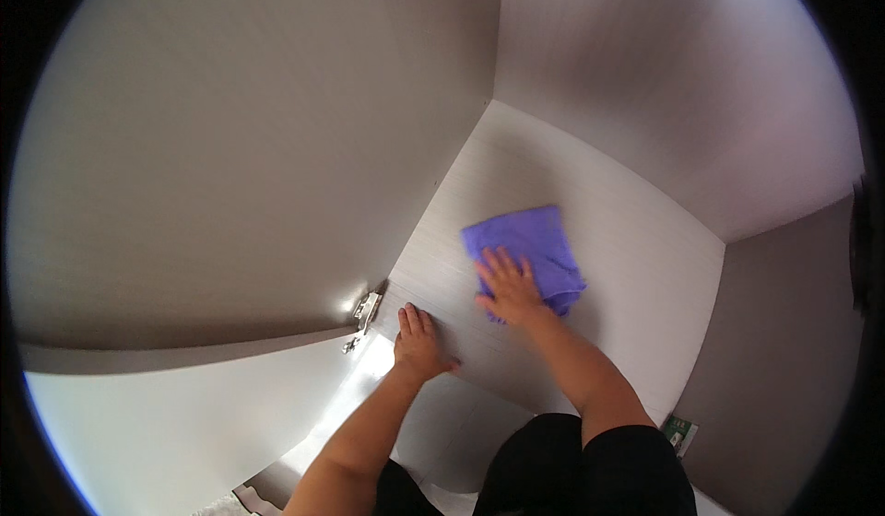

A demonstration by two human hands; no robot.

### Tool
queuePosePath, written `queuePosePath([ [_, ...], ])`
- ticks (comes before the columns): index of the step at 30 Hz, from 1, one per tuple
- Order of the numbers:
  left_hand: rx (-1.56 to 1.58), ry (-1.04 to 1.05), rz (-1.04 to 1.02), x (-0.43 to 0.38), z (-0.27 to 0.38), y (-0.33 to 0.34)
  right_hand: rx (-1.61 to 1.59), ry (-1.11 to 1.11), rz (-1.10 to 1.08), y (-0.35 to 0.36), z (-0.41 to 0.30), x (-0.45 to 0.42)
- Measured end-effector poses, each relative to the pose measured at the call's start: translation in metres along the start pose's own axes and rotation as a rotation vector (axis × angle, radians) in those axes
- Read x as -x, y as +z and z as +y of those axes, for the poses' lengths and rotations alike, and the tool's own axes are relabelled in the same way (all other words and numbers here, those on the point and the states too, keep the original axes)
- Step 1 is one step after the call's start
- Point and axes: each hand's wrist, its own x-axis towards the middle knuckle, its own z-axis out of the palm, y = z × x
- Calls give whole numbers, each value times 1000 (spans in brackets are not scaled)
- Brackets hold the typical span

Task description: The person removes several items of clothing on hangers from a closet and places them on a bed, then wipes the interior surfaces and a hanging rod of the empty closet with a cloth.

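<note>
A purple cloth lies spread on the pale wood-grain bottom panel of a cabinet. My right hand rests flat on its lower left part, fingers apart, palm down. The cloth's lower edge is rumpled beside my wrist. To the left, my left hand is on the same panel near its front edge, palm down and thumb spread out, with nothing in it. A metal hinge joins the cabinet's side and its white door just left of that hand.
The tall left side panel, the back panel and the darker right side panel enclose the space. The white door stands swung outward at lower left. A small green-and-white packet is at the lower right.
</note>
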Motion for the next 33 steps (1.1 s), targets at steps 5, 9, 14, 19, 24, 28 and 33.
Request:
queuePosePath([
  [5,-68,-81,-52,-12,15,12,-50,351,101,-15,91,-20],
  [9,-61,-124,-65,-14,18,8,-562,471,351,-18,169,-37],
  [14,-47,-142,-85,-20,19,7,-187,738,419,-11,204,-70],
  [19,-12,-129,-89,-25,18,7,4,775,243,-42,176,-135],
  [24,50,-116,-45,-26,16,11,-30,466,236,-60,133,-207],
  [28,-24,-92,-18,-29,18,14,3,269,235,-65,133,-239],
  [33,-113,-38,136,-34,16,29,-46,105,262,-67,164,-242],
])
